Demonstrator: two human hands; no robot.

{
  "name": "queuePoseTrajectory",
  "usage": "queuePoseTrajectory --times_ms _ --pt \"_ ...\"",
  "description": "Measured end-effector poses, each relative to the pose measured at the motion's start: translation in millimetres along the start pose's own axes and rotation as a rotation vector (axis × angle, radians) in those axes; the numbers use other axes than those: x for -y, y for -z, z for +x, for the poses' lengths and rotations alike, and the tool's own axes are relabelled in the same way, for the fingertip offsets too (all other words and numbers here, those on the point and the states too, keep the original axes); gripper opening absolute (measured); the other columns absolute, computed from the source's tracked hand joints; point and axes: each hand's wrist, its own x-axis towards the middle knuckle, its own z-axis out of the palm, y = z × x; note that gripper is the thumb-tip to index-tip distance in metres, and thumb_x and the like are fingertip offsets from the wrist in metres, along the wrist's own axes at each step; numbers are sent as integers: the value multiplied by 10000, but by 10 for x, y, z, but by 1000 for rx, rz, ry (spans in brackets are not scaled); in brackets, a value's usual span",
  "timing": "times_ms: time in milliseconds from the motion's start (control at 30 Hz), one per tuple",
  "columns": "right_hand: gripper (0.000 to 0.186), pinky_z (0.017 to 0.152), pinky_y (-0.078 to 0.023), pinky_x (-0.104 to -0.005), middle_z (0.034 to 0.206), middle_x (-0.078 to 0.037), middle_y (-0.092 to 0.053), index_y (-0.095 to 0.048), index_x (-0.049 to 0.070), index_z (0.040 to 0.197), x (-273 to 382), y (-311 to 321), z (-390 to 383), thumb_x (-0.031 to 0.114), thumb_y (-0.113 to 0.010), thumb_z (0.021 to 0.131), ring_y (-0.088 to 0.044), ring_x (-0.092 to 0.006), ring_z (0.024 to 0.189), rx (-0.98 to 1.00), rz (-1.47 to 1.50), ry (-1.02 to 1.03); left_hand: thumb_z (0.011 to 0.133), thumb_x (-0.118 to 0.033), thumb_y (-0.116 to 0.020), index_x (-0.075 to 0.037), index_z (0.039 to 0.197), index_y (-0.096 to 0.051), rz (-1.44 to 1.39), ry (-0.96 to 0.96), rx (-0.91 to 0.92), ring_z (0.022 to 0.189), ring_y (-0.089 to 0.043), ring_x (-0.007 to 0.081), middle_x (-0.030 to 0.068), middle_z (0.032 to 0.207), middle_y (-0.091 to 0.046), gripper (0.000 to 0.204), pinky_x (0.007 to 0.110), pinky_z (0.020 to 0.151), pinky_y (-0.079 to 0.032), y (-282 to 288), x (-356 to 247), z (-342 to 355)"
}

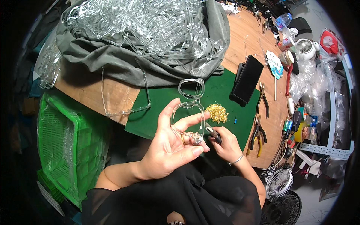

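My left hand (165, 150) holds up a clear plastic eyeglass frame (196, 99), with thumb and fingers closed around its lower end. The frame stands on end, one rim above the other. In my right hand (227, 146) is a pair of pliers (214, 135) with metal jaws and a dark grip. The jaws sit just right of the frame's lower corner; whether they touch it I cannot tell. Beyond the hands, a heap of tiny gold-coloured metal parts (217, 113) lies on the green mat (150, 122). A small blue piece (235, 120) rests beside the heap.
A grey cloth (108, 67) bears a large pile of clear frames (142, 26). Another clear frame (127, 112) lies at the left. Right are a black phone (249, 78), dark-handled pliers (263, 101) and more pliers (257, 133). Green crates (75, 123) stand left of the table (243, 30).
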Motion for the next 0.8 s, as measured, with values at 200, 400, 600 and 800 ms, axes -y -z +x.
queuePoseTrajectory --times_ms 200,400,600,800 --pt "240 683 -468 -337 838 -144 -581 -547 7 969 -32 58 15 55 -624 747 -599 -292 772 -1 74 -94 814 51 -512 -179 1404 1 -23 9 -19 842 -595 208 291 1367 -256 815 453 894 -432 -48 -23 4" --pt "228 697 -475 -319 847 -139 -593 -554 4 973 -59 75 10 45 -611 756 -621 -266 780 -11 98 -124 827 46 -500 -179 1401 -10 -24 46 -30 846 -597 203 292 1371 -246 788 455 894 -433 -57 -32 22" --pt "201 672 -466 -324 825 -139 -579 -542 4 938 -56 38 -6 49 -611 754 -602 -283 754 -29 89 -107 830 6 -523 -162 1392 -11 53 18 -66 662 -558 122 293 1297 -360 779 297 705 -486 -49 -39 31" --pt "207 633 -451 -341 781 -140 -536 -522 2 912 -6 30 -65 19 -613 727 -554 -304 694 -22 -9 21 788 67 -521 -119 1371 5 524 -189 75 676 -532 48 273 1206 -452 807 197 670 -439 77 48 -5"
